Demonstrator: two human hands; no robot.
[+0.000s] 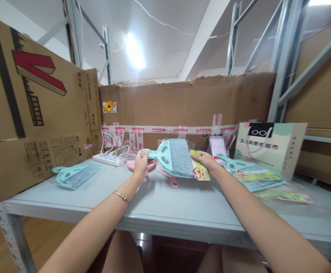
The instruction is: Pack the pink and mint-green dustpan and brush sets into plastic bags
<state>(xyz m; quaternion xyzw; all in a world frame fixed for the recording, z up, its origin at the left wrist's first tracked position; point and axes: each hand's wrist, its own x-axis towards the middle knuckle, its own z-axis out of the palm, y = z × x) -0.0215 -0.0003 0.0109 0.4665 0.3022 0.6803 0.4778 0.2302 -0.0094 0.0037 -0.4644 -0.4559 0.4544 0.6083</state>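
A teal dustpan with a brush [172,157] is held up above the shelf in both my hands, its handle pointing left. My left hand [141,161] is closed round the handle end. On the other side, my right hand [206,161] pinches the clear plastic bag with its yellow-green card [201,170]. Behind and below it lie pink dustpans [174,182], partly hidden. Another teal dustpan set [77,176] rests at the left. To the right, a bagged teal set with a printed card [253,175] lies on top of other packaging.
A white power strip [110,159] with plugged cables stands at the back left. Large cardboard boxes [165,102] wall the rear and left. A paper shopping bag [270,148] stands at right, near a phone-like screen [219,144]. The grey shelf [154,204] has a metal front edge.
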